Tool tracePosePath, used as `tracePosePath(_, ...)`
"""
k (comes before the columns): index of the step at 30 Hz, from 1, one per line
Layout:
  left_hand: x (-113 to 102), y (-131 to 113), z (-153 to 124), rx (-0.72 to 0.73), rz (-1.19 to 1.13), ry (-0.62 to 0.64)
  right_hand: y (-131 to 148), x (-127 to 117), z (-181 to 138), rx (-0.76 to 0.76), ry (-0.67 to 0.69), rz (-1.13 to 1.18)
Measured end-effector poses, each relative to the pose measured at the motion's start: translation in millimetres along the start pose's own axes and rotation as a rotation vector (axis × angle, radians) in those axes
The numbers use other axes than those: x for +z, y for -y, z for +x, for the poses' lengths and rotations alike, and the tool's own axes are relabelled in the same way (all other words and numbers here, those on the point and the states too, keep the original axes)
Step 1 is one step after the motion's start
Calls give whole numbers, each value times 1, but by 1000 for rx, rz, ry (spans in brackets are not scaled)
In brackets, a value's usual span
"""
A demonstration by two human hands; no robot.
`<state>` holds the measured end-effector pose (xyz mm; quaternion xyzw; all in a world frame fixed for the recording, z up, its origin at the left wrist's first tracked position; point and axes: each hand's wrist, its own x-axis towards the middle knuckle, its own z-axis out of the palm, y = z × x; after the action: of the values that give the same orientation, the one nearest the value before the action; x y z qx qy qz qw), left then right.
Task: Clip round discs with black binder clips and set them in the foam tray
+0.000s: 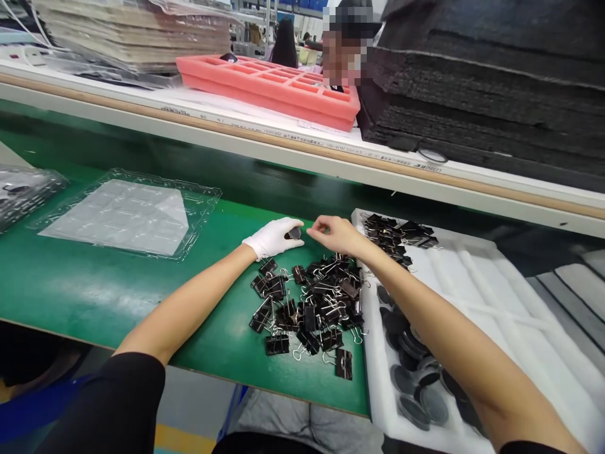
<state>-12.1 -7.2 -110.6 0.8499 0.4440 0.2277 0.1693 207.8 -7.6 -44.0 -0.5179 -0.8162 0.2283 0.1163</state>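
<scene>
My left hand [274, 236], in a white glove, is closed on a small dark round disc [294, 234] above the green table [94, 290]. My bare right hand [333, 233] hovers just right of the disc, thumb and forefinger pinched together; what they hold is too small to make out. Just below both hands lies a pile of black binder clips [312, 309]. More dark discs [416, 378] lie in a white foam tray [496, 302] under my right forearm.
A clear plastic blister tray [127, 214] lies on the table's left. Another clip pile [401, 236] sits at the foam tray's far end. The shelf above holds a pink foam tray [269, 85], black foam sheets [486, 82] and stacked packs. A person sits beyond it.
</scene>
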Motion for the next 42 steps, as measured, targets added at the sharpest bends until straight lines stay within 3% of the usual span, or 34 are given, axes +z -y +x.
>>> tracePosePath(3,-3,-3,0,-90,176,33,-4,-15,-23,-140,329,-25)
tracePosePath(6,-11,-5,-1,-107,199,113,-6,-21,-38,-242,434,29)
tracePosePath(9,-18,-4,-3,-58,153,171,-6,-20,-45,-298,388,34)
tracePosePath(14,-13,-2,-4,-60,224,97,-13,-15,-45,-425,289,18)
tracePosePath(20,-9,-1,-3,-43,184,95,-18,-9,-43,-539,73,102)
tracePosePath(26,-12,-3,-3,-41,197,105,-14,-8,-49,-538,-98,311)
tracePosePath(31,-12,-1,-2,-35,164,106,-21,-10,-31,-458,-249,225)
tracePosePath(33,-11,1,-2,-24,134,95,-28,-10,-17,-453,-233,167)
tracePosePath(39,-13,6,-3,-36,48,101,-44,-12,12,-444,55,82)
tracePosePath(42,-16,5,-3,-29,84,105,-38,-14,17,-372,63,73)
